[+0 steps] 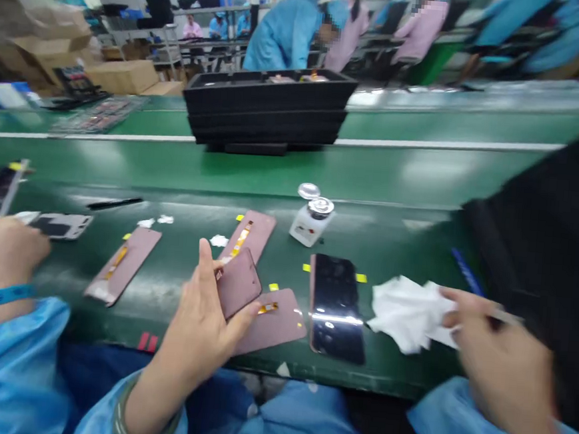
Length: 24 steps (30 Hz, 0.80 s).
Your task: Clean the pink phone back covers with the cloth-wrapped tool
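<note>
Left hand [200, 334] clamped on a pink phone panel [237, 283], thumb along the left edge, fingers curled under the right edge, panel tilted up just above the near edge of the green worktop [373, 177]. Right hand [499, 357] pinched shut on a crumpled white cloth [405, 313], held near right, just beside a dark glossy phone screen [337, 308] lying flat. Panel looks thin, stiff and light, probably slick on its faces and easily scratched or cracked; best taken by the long edges, clear of the orange strip. Cloth soft and limp, bunching wherever pinched. Under the held panel, another pink panel [276, 319] flat on the worktop; two more further left [125, 264] and behind [251, 234]. Small white bottle [312, 222] with a metal top beyond the screen. Stacked black trays [268, 108] far across. At far left, another person's hand [3, 248] near a white-framed part [61, 224].
</note>
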Tool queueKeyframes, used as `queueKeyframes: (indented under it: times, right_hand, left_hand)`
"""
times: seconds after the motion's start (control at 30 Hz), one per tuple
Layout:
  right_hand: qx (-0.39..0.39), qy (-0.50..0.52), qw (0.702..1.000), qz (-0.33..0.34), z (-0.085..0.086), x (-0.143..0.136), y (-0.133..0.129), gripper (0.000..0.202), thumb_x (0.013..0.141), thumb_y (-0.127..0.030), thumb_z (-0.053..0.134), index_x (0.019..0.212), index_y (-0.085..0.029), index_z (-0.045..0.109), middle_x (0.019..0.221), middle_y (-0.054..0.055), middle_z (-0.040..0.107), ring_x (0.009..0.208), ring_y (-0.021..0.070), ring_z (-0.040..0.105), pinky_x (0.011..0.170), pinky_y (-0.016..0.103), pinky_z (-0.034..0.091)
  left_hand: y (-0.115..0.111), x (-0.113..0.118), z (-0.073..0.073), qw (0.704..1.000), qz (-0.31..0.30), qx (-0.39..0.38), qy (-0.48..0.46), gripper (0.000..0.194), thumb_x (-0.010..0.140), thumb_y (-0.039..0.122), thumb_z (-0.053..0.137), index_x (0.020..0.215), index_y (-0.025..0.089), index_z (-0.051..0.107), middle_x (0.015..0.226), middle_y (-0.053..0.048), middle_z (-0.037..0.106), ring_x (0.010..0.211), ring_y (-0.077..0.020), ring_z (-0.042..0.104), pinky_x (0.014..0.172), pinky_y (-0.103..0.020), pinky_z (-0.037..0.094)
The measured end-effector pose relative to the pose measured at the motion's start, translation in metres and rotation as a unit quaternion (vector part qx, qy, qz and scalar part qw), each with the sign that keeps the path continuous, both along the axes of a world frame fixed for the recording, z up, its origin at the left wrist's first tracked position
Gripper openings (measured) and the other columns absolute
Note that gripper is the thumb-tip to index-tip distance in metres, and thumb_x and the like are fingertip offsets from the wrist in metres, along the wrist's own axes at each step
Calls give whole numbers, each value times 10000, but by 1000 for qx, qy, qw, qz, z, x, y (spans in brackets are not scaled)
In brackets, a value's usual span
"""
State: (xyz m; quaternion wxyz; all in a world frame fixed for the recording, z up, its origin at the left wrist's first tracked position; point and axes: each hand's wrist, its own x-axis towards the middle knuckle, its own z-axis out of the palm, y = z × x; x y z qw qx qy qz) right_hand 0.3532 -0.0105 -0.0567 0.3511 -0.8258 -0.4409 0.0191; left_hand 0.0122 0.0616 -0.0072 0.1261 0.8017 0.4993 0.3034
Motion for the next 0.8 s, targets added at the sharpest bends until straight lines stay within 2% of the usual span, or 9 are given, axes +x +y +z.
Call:
queueKeyframes:
  times: [0.03,0.1,0.2,0.27,0.37,0.5,0.67,0.73,0.8]
  right_hand:
    - [-6,-18,1000,-14,3,-2,-1,604,865,-670,300,879,-150,608,715,156,579,604,255,541,495,368,398]
    - [-3,-46,999,-14,4,-3,-2,599,808,-686,380,932,-162,642,965,148,614,866,278,591,706,385,470]
    - [-5,-50,999,-20,-2,2,-6,567,801,-639,443,990,-149,656,1024,118,610,919,264,598,760,372,478]
    - [0,-42,999,-28,-7,5,-9,586,784,-649,464,989,-135,656,1020,132,609,884,269,604,741,386,476]
    - [-3,-25,1000,-19,-10,7,-9,588,756,-660,509,1033,-161,653,1060,142,597,903,266,597,752,379,471]
    - [-24,-23,999,-21,-10,10,1,591,758,-638,502,1107,-181,641,1117,112,572,1001,268,567,796,378,455]
    - [-78,-38,995,-43,-13,25,23,575,786,-580,450,1103,-145,652,1095,162,554,878,291,571,710,405,427]
    - [-94,-41,995,-19,-9,30,30,488,748,-521,483,985,-144,683,1043,162,560,793,274,565,660,397,416]
    - [-66,-51,996,-13,0,33,34,410,729,-482,486,861,-145,678,1017,147,557,793,260,561,670,391,424]
  left_hand:
    - [12,5,-8,994,-2,69,85,920,902,563,415,1475,196,-204,1255,-174,445,1087,-293,474,883,-496,405]
    - [33,17,-22,969,4,145,202,955,869,587,459,1494,126,-97,1180,-191,492,1023,-326,493,776,-484,432]
    - [50,30,-32,943,-3,163,289,891,815,579,555,1464,89,191,1154,-181,501,1028,-327,492,766,-453,419]
    - [50,32,-29,941,-8,173,291,860,791,594,577,1424,85,296,1261,-201,454,1164,-358,426,880,-512,377]
    - [38,33,-15,946,-9,214,242,800,823,550,561,1422,95,289,1407,-201,334,1333,-374,251,1033,-585,238]
    - [22,39,1,960,-65,221,160,669,873,395,556,1409,114,272,1404,-177,340,1365,-337,223,1074,-562,251]
    - [18,45,-11,958,-143,177,172,504,904,293,505,1357,145,340,1386,-160,348,1366,-336,222,1041,-587,308]
    - [18,45,-19,954,-151,175,189,466,913,284,484,1340,149,355,1378,-165,359,1361,-349,219,1008,-631,311]
    - [19,45,-24,953,-158,173,194,454,919,275,472,1338,151,349,1379,-167,360,1356,-355,219,972,-660,325]
